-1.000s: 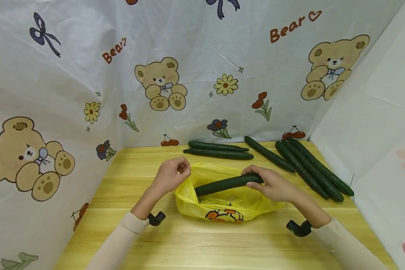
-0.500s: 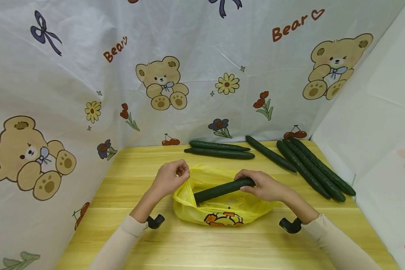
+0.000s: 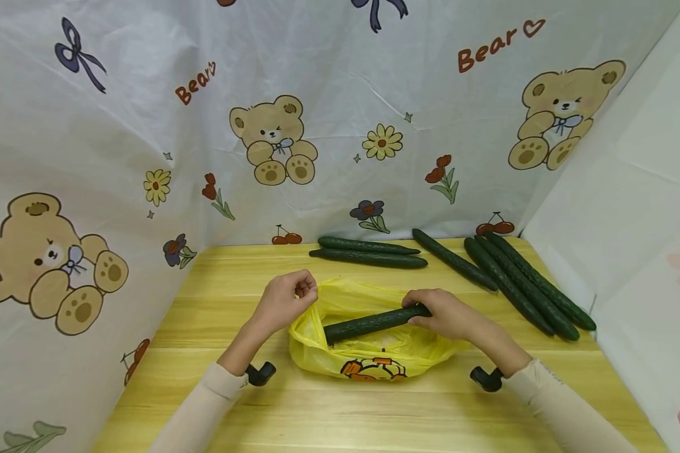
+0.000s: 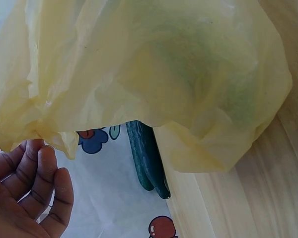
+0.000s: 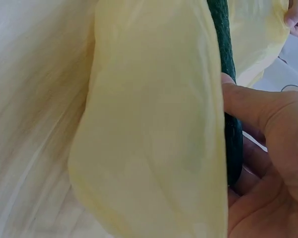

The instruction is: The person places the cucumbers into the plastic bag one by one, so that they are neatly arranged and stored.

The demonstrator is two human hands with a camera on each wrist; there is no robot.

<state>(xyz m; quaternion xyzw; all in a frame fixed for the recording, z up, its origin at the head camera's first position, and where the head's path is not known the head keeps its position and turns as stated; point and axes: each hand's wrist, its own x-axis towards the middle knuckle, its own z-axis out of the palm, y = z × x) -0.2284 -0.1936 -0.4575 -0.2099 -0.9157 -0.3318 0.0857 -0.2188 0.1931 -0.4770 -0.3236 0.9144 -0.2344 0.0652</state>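
A yellow plastic bag (image 3: 317,360) with a printed cartoon lies on the table, its mouth spread toward the top. My left hand (image 3: 286,299) pinches the bag's left rim and lifts it. In the left wrist view, the fingers (image 4: 44,171) curl at the gathered edge of the bag. My right hand (image 3: 444,313) grips the right end of a dark green cucumber (image 3: 368,324), which lies inside the bag's mouth with its left end lower. In the right wrist view, thumb and fingers hold the cucumber (image 5: 233,148) behind the bag's translucent side.
Two cucumbers (image 3: 368,258) lie side by side at the back of the wooden table (image 3: 340,415). Several more cucumbers (image 3: 521,283) lie slanted at the right. A bear-print sheet (image 3: 328,207) hangs behind and at the left, and a white wall (image 3: 617,207) stands at the right.
The right hand has moved left and down with the cucumber, which now sits lower in the bag. The left hand keeps its hold on the rim, nearly still.
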